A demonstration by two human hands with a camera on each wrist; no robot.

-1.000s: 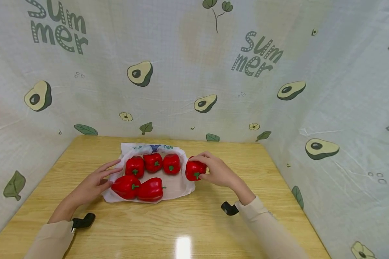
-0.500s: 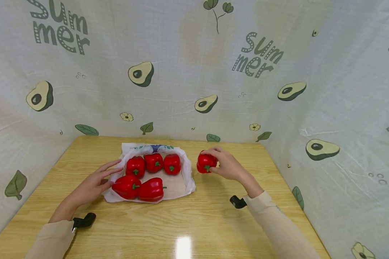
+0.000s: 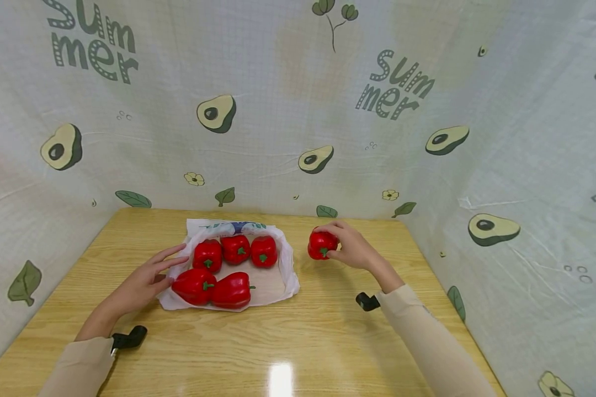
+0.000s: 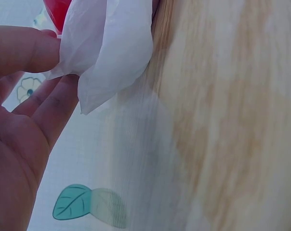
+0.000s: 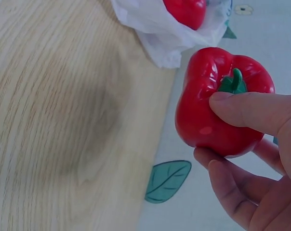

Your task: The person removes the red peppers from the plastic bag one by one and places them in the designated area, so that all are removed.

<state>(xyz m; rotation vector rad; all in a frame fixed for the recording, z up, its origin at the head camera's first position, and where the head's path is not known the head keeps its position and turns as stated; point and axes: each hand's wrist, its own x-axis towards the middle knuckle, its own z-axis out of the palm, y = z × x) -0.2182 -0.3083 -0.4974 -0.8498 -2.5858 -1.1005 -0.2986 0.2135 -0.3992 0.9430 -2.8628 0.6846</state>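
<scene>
My right hand (image 3: 352,247) grips a red bell pepper (image 3: 322,244) with a green stem, to the right of a white plastic bag (image 3: 270,292). In the right wrist view the thumb presses beside the pepper's stem (image 5: 236,79), with fingers underneath; the pepper appears to be off the table. My left hand (image 3: 141,284) touches the left edge of the bag, its fingers spread and nearly straight. Several more red bell peppers (image 3: 230,290) lie in the wide-open bag, three along the back and two larger ones in front.
Underneath is a wooden table (image 3: 228,353), bright with glare near its front. A printed cloth (image 3: 278,110) with avocados and leaves hangs behind it and along both sides.
My right hand has carried the bell pepper away from the bag's right edge, toward the right and back. My left hand and the bag stay as they were.
</scene>
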